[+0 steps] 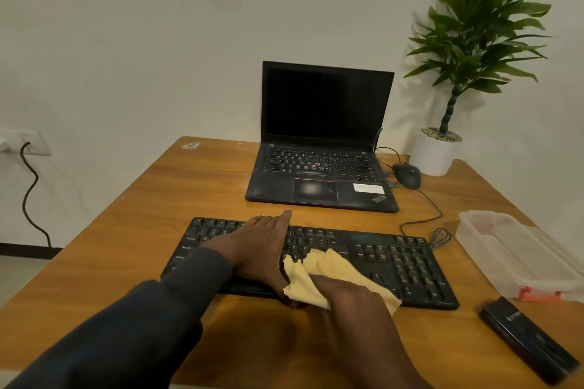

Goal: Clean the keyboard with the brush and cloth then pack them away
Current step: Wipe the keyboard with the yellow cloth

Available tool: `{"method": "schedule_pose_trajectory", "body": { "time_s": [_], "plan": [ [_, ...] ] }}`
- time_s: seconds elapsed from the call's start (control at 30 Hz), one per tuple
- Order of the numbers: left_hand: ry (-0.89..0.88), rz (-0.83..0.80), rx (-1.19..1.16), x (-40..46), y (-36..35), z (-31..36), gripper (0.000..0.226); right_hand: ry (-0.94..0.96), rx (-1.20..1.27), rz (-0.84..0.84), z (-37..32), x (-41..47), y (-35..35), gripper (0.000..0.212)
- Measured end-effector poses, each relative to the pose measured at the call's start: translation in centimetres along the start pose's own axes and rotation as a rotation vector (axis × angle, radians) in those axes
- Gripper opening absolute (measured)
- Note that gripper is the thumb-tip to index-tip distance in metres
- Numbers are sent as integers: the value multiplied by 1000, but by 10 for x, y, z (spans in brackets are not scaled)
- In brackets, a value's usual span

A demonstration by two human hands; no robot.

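A black keyboard (pixel 395 262) lies across the near middle of the wooden table. My left hand (pixel 262 246) rests flat on its left-centre keys, fingers straight and pointing away from me. My right hand (pixel 350 297) presses a crumpled yellow cloth (pixel 319 268) onto the keyboard's front middle, fingers lying over the cloth. A black flat case (pixel 527 338) lies at the near right of the table. No brush shows in this view.
A clear plastic container (pixel 518 256) with red clips stands right of the keyboard. An open black laptop (pixel 322 148) sits behind it, with a wired mouse (pixel 407 175) and a potted plant (pixel 436 151) at the back right. The mouse cable (pixel 423 218) loops near the keyboard's far right corner.
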State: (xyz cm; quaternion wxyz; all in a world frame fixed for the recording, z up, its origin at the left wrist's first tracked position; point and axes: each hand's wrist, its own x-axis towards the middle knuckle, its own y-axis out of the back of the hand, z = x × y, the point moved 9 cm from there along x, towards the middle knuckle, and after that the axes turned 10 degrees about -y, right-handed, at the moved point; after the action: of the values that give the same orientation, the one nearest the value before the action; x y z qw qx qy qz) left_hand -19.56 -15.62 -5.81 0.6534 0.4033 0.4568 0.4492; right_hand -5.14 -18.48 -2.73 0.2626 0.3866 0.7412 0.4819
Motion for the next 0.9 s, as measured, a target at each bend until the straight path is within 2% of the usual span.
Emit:
{"method": "schedule_pose_trajectory", "body": {
  "time_s": [0.07, 0.13, 0.17, 0.2, 0.27, 0.33, 0.4, 0.43, 0.53, 0.63, 0.7, 0.8, 0.9],
  "plan": [
    [5, -4, -15, -1, -1, 0, 149, -187, 410, -46, 15, -5, 13, 28],
    [10, -11, -29, 0, -1, -1, 149, -486, 1082, -98, 41, -2, 14, 20],
    [12, -13, -36, 0, 0, -1, 149, -594, 1340, -73, 54, 1, 16, 18],
    [12, -14, -43, -1, 1, -1, 148, -673, 1500, -19, 65, 6, 20, 16],
    [15, -15, -53, -1, 1, -1, 147, -713, 1640, 142, 81, 16, 42, 13],
    [18, -13, -44, -1, 1, 0, 148, -600, 1553, 350, 91, 27, 73, 13],
    [19, -15, -34, -1, 1, 0, 148, -465, 1150, 516, 85, 36, 100, 14],
    [18, -16, -33, 0, 1, 0, 148, -416, 907, 540, 77, 43, 103, 18],
    [25, -20, -48, 2, 1, -3, 150, -370, 363, 369, 52, 74, 56, 36],
    [25, 8, -86, 2, -1, -6, 154, -319, -60, 323, 26, 85, 3, 37],
    [9, 31, -108, 2, -3, -7, 156, -323, -109, 321, 16, 83, -9, 41],
    [-9, 48, -124, 4, -4, -7, 157, -323, -33, 324, 11, 87, -6, 39],
    [-33, 56, -105, 5, -1, -5, 155, -149, 20, 243, -19, 89, -20, 41]
  ]
}}
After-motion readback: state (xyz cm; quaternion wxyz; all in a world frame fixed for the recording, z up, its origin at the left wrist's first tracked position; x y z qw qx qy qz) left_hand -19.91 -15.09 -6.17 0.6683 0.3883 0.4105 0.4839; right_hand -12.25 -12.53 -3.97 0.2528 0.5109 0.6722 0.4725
